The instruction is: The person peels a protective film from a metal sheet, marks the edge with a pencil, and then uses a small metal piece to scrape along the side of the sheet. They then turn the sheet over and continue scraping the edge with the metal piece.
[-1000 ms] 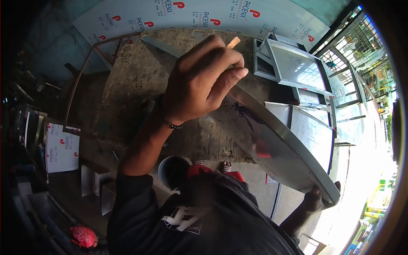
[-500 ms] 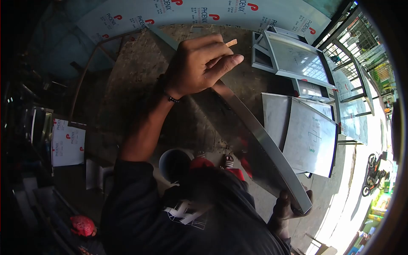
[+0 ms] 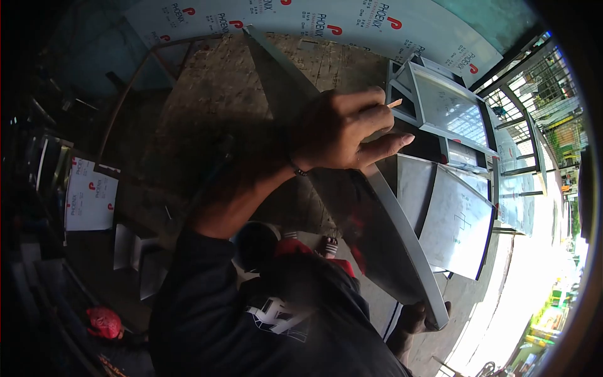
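A long dark metal panel with a pale folded edge [image 3: 402, 213] stretches diagonally from the upper middle to the lower right. Over its edge, near the centre, is my left hand [image 3: 348, 129], fingers curled and thumb pointing right. A small tan piece [image 3: 394, 103] sticks out between those fingers; whether the hand touches the panel is unclear. At the panel's lower end my right hand [image 3: 414, 319] is closed around the corner, partly hidden behind it.
Beneath is a worn wooden worktable [image 3: 207, 94]. Framed metal panels [image 3: 449, 107] and marked sheets [image 3: 455, 217] lie at the right. Printed sheet material [image 3: 314, 19] spans the back. A round dark container [image 3: 256, 242] stands near my feet. A red-covered head [image 3: 105, 322] shows lower left.
My left hand has moved right and down along the panel, the tan piece still between its fingers. The panel's lower end and my right hand appear slightly lower and further left.
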Motion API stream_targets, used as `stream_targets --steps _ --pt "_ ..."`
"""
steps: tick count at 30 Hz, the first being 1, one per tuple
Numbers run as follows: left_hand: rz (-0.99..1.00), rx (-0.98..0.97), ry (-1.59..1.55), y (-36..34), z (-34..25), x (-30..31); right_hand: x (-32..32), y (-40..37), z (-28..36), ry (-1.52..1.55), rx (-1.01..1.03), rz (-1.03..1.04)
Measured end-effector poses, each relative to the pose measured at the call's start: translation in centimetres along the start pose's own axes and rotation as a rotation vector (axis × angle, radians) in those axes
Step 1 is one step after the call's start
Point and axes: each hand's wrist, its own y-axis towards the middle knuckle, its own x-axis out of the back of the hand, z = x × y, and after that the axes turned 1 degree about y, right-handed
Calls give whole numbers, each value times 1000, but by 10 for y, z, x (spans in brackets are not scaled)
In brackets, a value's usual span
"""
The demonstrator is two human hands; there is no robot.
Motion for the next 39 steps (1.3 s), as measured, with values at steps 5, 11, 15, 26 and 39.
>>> stream_targets --steps 5,11,15,26,39 --pt "-4 -71 81 12 -1 3 0 -8 -6 -87 -33 -136" --pt "58 -28 96 -8 19 4 -29 -21 -49 9 -106 -152" --pt "88 -19 156 -23 24 3 -44 -21 -61 34 -136 -148" --pt "105 -78 134 -20 30 1 -9 100 19 -240 269 119" --pt "141 43 87 -10 30 -4 -185 179 124 -692 298 1050"
